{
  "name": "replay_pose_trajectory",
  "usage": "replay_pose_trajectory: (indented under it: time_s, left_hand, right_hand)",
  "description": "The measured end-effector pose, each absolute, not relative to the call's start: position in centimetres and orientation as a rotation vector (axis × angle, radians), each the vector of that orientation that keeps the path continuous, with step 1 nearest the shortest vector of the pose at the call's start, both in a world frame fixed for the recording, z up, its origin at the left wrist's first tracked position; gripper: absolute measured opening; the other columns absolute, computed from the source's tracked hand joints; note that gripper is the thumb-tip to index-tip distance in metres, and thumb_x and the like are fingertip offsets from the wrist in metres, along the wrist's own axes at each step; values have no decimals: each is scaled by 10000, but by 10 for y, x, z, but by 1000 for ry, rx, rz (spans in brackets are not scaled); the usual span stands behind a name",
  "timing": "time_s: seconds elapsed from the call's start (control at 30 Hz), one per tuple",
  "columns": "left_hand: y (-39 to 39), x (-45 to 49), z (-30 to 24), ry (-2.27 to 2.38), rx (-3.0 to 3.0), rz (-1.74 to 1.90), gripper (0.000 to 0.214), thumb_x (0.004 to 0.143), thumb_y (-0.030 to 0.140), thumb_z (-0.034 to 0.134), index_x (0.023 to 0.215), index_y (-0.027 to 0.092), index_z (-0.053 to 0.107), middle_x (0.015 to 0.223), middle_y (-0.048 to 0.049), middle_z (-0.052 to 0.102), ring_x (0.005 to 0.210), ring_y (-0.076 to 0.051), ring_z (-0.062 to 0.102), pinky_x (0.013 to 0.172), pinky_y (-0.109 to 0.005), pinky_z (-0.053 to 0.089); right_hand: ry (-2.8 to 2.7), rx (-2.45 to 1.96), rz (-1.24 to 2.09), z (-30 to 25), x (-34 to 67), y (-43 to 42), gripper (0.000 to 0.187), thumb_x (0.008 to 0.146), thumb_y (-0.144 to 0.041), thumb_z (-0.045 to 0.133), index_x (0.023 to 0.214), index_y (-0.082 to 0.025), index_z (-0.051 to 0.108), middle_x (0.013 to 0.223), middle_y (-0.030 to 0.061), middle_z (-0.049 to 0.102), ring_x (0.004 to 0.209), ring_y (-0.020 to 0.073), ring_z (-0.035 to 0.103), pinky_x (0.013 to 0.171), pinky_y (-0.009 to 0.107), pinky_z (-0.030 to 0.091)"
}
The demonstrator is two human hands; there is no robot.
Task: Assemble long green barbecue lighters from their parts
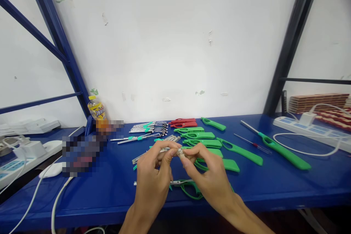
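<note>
My left hand (pixel 153 175) and my right hand (pixel 212 175) meet above the middle of the table, fingers pinched. Between their fingertips is a small pale, translucent piece (pixel 180 152), partly covered by the fingers. Below them lies a green lighter handle (pixel 189 190) with a metal tube (pixel 175 182) leading left from it. Behind my right hand several green handle shells (pixel 199 135) are lined up, with red handle shells (pixel 183 121) farther back. Metal lighter tubes with wires and teal clips (pixel 148 128) lie beyond my left hand.
A long green lighter (pixel 287 153) and a thin screwdriver (pixel 256 146) lie at right on the blue table (pixel 260 186). Power strips with white cables stand at right (pixel 323 131) and left (pixel 16 164). A drink bottle (pixel 98 113) is at back left, near a blurred patch.
</note>
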State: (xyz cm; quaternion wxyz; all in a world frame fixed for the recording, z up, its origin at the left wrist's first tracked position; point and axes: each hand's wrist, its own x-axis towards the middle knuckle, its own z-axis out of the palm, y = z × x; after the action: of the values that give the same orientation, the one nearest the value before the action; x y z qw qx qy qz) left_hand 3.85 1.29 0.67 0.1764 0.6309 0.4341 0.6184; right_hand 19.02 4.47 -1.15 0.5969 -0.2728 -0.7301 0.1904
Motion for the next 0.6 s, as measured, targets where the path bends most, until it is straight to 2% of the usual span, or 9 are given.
replay_pose_trajectory:
  time_s: [0.1, 0.2, 0.3, 0.37, 0.6]
  left_hand:
    - [12, 42, 6, 1204, 1786, 1831, 128, 1027, 291, 620, 942, 254, 708, 693, 68, 685, 376, -52, 487, 388, -169, 400]
    - [13, 48, 5, 1187, 1760, 1937, 113, 1002, 228, 647, 921, 261, 718, 911, 55, 774, 424, -29, 520, 478, -153, 482]
    - [14, 53, 3, 1164, 1746, 2010, 132, 987, 184, 653, 904, 264, 716, 896, 57, 777, 641, -80, 697, 638, -151, 562]
    - [14, 55, 2, 1147, 1752, 2053, 144, 983, 163, 651, 902, 264, 714, 887, 55, 774, 791, -107, 752, 690, -141, 569]
    - [11, 61, 1, 1167, 1768, 2130, 175, 969, 119, 647, 888, 263, 707, 847, 67, 754, 786, -91, 734, 728, -126, 561]
  right_hand:
    - [-1647, -622, 511, -11, 187, 40, 121, 979, -273, 666, 871, -220, 655, 614, -63, 592, 522, 118, 567, 551, 246, 443]
    - [-1586, -629, 614, -14, 182, 37, 128, 974, -287, 674, 876, -223, 624, 566, -89, 542, 451, 99, 512, 487, 229, 396]
    - [-1542, -623, 679, -20, 178, 37, 136, 974, -290, 672, 874, -229, 601, 580, -77, 571, 462, 103, 500, 483, 227, 392]
    - [-1535, -611, 718, -25, 177, 37, 128, 976, -289, 675, 884, -233, 606, 578, -73, 576, 474, 107, 496, 497, 230, 399]
    - [-1477, -553, 831, -33, 175, 32, 165, 983, -311, 687, 873, -243, 585, 576, -74, 564, 471, 104, 471, 502, 224, 410]
